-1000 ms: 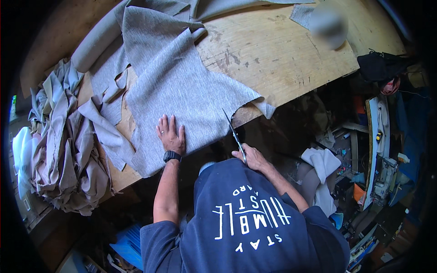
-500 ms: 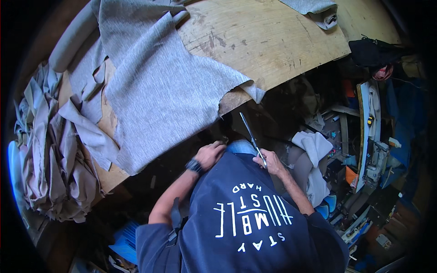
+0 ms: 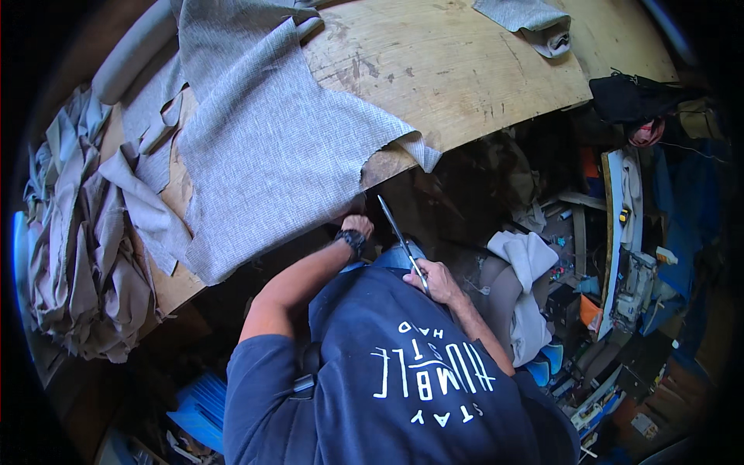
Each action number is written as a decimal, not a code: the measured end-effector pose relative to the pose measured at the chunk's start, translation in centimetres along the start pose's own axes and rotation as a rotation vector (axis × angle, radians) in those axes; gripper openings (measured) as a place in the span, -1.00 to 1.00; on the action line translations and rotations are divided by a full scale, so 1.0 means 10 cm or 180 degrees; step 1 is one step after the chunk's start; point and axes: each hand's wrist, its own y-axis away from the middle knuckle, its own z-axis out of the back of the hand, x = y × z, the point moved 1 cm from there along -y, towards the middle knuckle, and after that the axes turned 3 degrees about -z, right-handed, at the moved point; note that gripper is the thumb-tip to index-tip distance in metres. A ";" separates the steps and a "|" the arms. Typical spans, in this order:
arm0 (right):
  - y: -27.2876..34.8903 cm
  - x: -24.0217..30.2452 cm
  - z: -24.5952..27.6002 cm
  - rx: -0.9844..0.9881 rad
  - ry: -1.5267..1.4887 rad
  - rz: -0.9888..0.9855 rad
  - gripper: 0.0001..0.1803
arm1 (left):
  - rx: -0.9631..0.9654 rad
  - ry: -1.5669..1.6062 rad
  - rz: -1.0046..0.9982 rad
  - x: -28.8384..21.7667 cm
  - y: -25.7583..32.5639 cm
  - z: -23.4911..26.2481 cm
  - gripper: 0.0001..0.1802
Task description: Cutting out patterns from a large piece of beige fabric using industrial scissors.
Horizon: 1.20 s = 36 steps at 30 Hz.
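A large grey fabric piece [image 3: 263, 147] lies spread on the wooden table [image 3: 465, 70], its near edge hanging over the table's front. My left hand [image 3: 358, 225], with a black watch on the wrist, is at that near edge with its fingers curled on the cloth. My right hand [image 3: 439, 281] is closed on the handles of long scissors [image 3: 397, 232]. Their blades point up toward the ragged fabric corner [image 3: 418, 151] and stop short of the table edge, touching no cloth.
A heap of beige and grey cloth offcuts [image 3: 77, 248] hangs off the table's left end. A small folded grey piece [image 3: 535, 19] lies at the far right of the table. To the right, below the table, are cluttered shelves, a white cloth [image 3: 527, 263] and a black bag [image 3: 635, 97].
My left hand left the flat of the fabric, drew back toward my body, then came up to the cloth's near edge. The scissors pulled away from the fabric edge.
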 end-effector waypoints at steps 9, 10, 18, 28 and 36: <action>-0.18 -0.11 0.19 0.0642 0.0500 0.0283 -0.28 | -0.1313 0.1029 -0.1024 -0.27 1.46 1.17 -0.72; -0.21 -0.08 0.16 0.0651 0.0501 0.0297 -0.28 | -0.1314 0.1024 -0.1007 -0.27 1.46 1.20 -0.72; -0.38 0.09 -0.22 0.0515 0.0635 0.0265 -0.16 | -0.0802 0.0936 -0.1109 -0.25 1.34 1.27 -0.75; -0.32 0.11 -0.35 0.0272 0.0351 0.0384 -0.16 | -0.1018 0.0627 -0.1171 -0.26 1.34 1.11 -0.83; -0.28 0.15 -0.47 -0.0052 0.0441 0.0315 -0.15 | -0.0964 0.0387 -0.1276 -0.24 1.28 0.99 -0.82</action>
